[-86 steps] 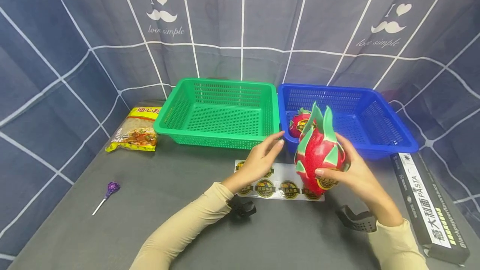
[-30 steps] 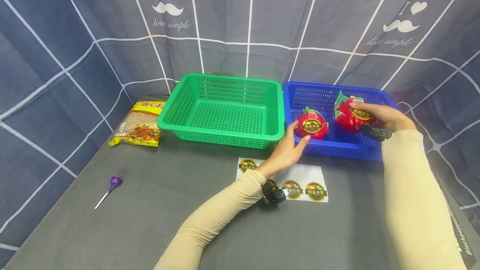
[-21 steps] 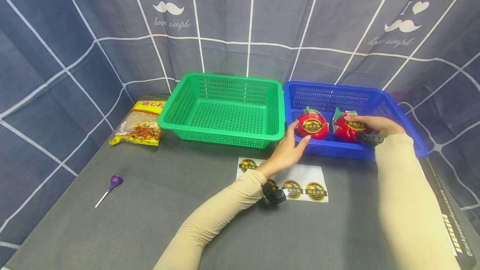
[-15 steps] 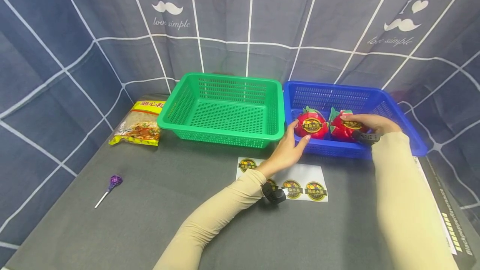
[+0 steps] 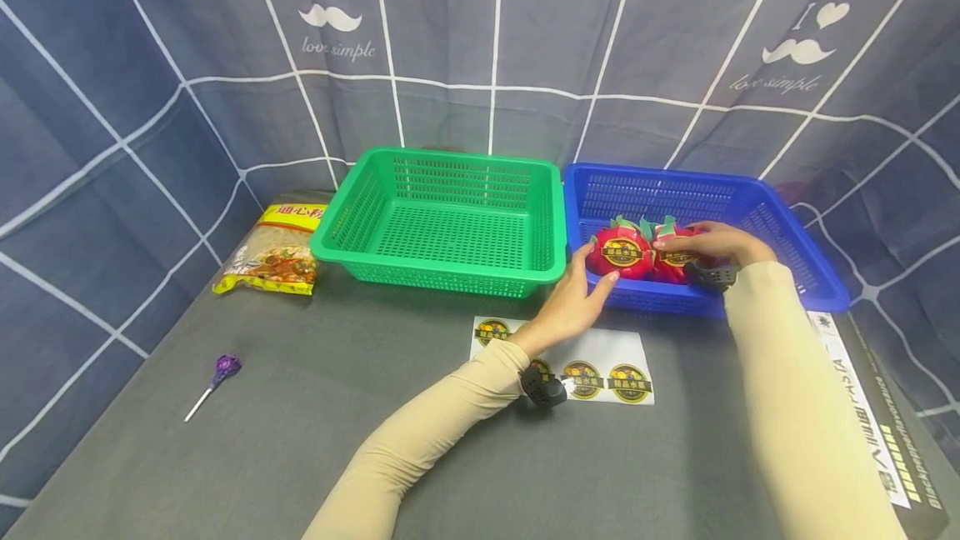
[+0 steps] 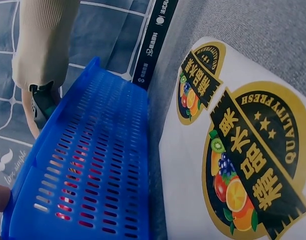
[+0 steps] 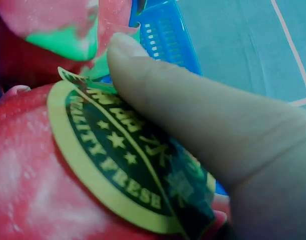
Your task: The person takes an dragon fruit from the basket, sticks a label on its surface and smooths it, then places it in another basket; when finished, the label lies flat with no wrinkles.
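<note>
Two red dragon fruits with green leaf tips lie side by side in the blue basket (image 5: 810,273). Each carries a black and gold label. My right hand (image 5: 727,244) holds the right dragon fruit (image 5: 667,269) from its right side, its thumb (image 7: 163,95) lying across the label (image 7: 117,155) in the right wrist view. The other fingers are hidden. My left hand (image 5: 566,307) is at the basket's front left corner, fingers loosely extended, fingertips right at the rim and the left dragon fruit (image 5: 621,253). The left wrist view shows red fruit through the basket's slots.
A sticker sheet (image 5: 611,344) lies under my left wrist. The green basket (image 5: 442,280) stands against the blue one. A macaroni bag (image 5: 273,252) and a purple lollipop (image 5: 225,367) are at left, a long pasta box (image 5: 892,423) at right, partly behind my right sleeve.
My right hand has lowered the dragon fruit into the blue basket, then brought it left, up beside the other one. My left hand has moved right to the basket rim and stayed there.
</note>
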`<state>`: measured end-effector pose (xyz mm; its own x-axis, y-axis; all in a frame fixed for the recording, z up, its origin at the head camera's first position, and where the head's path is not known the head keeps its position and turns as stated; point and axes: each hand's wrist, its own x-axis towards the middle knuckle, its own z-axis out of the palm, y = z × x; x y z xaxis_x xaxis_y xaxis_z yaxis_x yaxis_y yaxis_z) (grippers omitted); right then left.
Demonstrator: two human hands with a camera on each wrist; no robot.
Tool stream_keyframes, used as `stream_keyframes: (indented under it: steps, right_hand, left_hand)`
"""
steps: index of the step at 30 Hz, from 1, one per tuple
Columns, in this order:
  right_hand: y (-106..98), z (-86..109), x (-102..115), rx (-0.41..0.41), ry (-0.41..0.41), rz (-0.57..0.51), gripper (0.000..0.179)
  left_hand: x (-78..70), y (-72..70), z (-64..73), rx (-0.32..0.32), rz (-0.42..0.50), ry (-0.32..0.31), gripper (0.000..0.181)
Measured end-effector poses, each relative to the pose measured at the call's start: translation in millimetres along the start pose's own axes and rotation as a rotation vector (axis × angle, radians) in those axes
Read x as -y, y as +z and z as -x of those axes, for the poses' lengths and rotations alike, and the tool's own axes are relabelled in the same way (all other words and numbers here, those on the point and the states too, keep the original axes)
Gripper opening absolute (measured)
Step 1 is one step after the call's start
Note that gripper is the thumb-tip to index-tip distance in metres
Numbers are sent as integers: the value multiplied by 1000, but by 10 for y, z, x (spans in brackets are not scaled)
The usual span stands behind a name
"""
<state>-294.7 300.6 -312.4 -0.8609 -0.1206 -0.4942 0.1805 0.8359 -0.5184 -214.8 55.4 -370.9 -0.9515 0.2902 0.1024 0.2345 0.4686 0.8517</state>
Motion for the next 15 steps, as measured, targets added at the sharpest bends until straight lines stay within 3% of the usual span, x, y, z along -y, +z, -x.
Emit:
stream_keyframes:
  steps: [6,10,15]
  right_hand:
    - [-6,37,72,-19,-7,-1,73]
    - [-7,77,120,-25,-15,-5,79]
    - [13,210,164,-59,-48,84,89]
  left_hand:
    - [-14,-38,11,9,-7,-8,64]
    - [-19,-73,13,31,-33,-18,64]
    - [-25,-198,44,172,-109,-19,71]
